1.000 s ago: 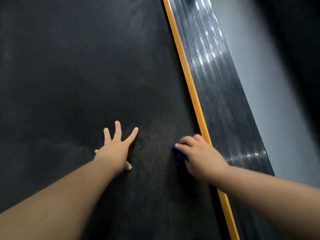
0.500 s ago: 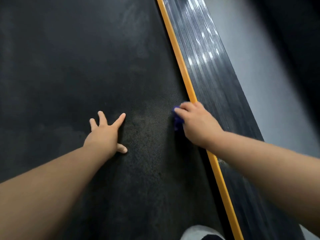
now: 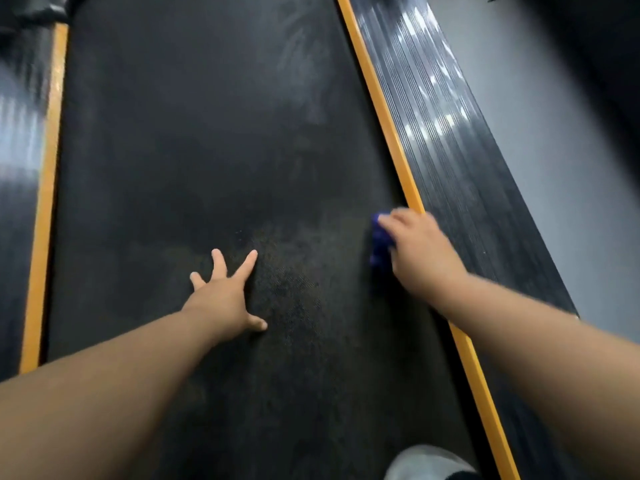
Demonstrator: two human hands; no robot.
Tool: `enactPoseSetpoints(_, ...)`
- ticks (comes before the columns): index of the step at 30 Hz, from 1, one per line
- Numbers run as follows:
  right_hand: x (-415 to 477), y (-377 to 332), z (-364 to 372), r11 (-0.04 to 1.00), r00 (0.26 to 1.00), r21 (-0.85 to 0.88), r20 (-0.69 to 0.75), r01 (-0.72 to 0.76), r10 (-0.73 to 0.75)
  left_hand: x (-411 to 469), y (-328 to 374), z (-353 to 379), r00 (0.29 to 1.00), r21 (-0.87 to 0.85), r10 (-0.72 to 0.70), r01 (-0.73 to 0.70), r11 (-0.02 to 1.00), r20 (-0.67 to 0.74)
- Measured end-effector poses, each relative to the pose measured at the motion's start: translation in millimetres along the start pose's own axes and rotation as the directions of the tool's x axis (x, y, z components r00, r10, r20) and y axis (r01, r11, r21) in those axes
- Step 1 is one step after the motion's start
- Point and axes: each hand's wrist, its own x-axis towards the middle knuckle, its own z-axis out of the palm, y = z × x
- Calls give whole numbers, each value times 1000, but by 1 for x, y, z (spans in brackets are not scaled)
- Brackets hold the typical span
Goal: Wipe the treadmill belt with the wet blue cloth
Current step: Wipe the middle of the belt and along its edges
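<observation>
left grip point(image 3: 225, 303): released, splayed flat on treadmill belt point(image 3: 207, 133) | right grip point(image 3: 419, 251): grasping blue cloth point(image 3: 379, 244) beneath fingers, orange strip point(image 3: 391, 133) touching its right

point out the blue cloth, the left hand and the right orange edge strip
blue cloth point(image 3: 379, 247): head view, exposed bunched edge.
left hand point(image 3: 225, 299): head view, back of the hand.
right orange edge strip point(image 3: 388, 128): head view, bare upper stretch.
</observation>
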Motion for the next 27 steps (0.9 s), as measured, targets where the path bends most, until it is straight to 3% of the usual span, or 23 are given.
enactPoseSetpoints(3, 17, -10, -4, 989, 989, -107, 100, -101, 112, -3, 1, -3, 1000, 33, -8, 7, 999, 11)
enactPoseSetpoints(5, 2, -32, 4, 995, 990, -95, 140, -10, 23, -2, -2, -9, 1000, 48, -15, 15, 999, -6)
enactPoseSetpoints(9, -34, -60, 25, 982, 967, 130, 196, 138, -162, 9, -14, -22, 999, 55, -41, 40, 998, 14)
enactPoseSetpoints(13, 25, -22, 9, 997, 996, 36, -44, -70, 71, 24, -17, -15, 1000, 101, -28, 28, 995, 2)
enactPoseSetpoints(15, 48, -13, -1, 985, 988, -88, 9, -150, 151, 20, -16, -17, 998, 89, -42, 38, 995, 39)
enactPoseSetpoints(17, 44, -27, 8, 989, 995, -119, 43, -82, 88, 21, -17, -15, 999, 95, -25, 22, 995, 34)
enactPoseSetpoints(21, -16, -79, 42, 971, 957, 94, 170, 221, -234, 23, -19, -14, 999, 100, -18, 15, 995, 30)
enactPoseSetpoints(23, -19, -74, 51, 941, 930, 123, 157, 314, -331, 27, -18, -13, 999, 85, -20, 17, 996, 29)
enactPoseSetpoints(25, 7, -59, 48, 954, 951, 62, 80, 293, -298, 30, -19, -12, 1000, 91, -19, 16, 996, 22)
enactPoseSetpoints(27, 44, -47, 31, 990, 989, 7, -43, 140, -139, 30, -21, -12, 1000, 101, -12, 11, 995, 12)
